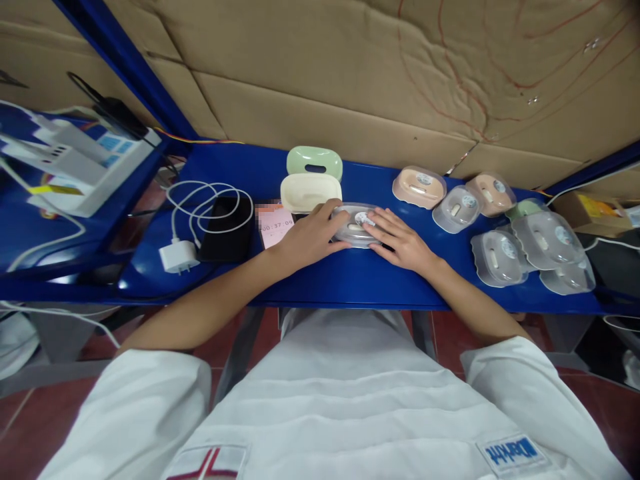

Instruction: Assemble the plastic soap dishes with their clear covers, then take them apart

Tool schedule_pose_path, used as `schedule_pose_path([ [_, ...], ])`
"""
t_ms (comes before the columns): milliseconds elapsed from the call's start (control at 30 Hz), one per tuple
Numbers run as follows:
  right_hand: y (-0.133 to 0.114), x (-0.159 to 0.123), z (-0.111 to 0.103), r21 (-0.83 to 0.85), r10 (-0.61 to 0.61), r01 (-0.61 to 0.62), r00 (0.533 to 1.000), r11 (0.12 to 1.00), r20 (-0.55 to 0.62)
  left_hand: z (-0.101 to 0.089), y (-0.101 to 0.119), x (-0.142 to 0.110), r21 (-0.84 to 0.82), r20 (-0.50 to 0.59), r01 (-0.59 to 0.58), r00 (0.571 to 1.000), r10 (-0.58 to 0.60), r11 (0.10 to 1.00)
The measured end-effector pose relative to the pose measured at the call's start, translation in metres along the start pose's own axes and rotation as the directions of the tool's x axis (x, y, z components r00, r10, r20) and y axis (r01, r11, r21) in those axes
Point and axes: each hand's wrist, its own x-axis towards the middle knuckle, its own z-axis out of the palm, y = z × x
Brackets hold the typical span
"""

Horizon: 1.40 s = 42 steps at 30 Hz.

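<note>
Box between the hands: I have the clear-lidded box [354, 236] on the blue table [310, 283], a little right of centre in my head view, between both palms.
Long axis: I read it as running left to right, roughly along the table's near edge, with one rounded end toward each hand.
Left hand: the left hand [316, 231] is closed around the left end, fingers over the lid and thumb low at the near side; from it, the box lies to the right.
Right hand: the right hand [401, 241] holds the other end, fingers spread over the lid by the white sticker [364, 218], thumb low; from it, the box lies to the left. How hard either presses, I cannot tell.
Nearer hand: neither, as far as I can judge; both touch the box.
Dishes behind: I see a cream dish [310, 194] just beyond the left hand and a green dish [296, 160] behind that.
Left of the wrist: a phone [277, 227] shows a timer; farther left lies a charger [179, 257].
Boxes at right: a peach box [419, 188] and a grey box [455, 210] stand apart from the right hand, with a cluster of boxes [553, 241] farther right.
</note>
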Motion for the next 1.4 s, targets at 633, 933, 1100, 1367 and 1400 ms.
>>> schedule_pose_path([
  [633,-0.006,0.009,-0.009,-0.150,0.133,-0.144,0.988,0.978,-0.079,-0.002,0.010,-0.002,-0.030,0.162,-0.167,0.972,0.170,0.985],
  [933,-0.012,0.009,0.001,0.029,-0.036,0.034,0.997,0.999,0.072,-0.030,-0.028,0.022,0.132,-0.016,0.083,0.997,-0.082,0.988],
  [1100,-0.014,0.008,-0.003,0.035,-0.068,0.066,0.997,0.997,0.042,-0.033,-0.076,0.052,0.325,0.021,0.196,0.977,-0.214,0.925],
  [1367,-0.004,0.007,-0.004,0.014,0.089,-0.089,0.996,0.996,-0.020,-0.048,-0.080,0.060,0.315,-0.036,0.272,0.961,-0.275,0.909],
  [1400,-0.001,0.007,-0.003,0.016,0.114,-0.114,0.992,0.993,-0.056,-0.050,-0.074,0.056,0.292,-0.072,0.258,0.966,-0.248,0.921],
])
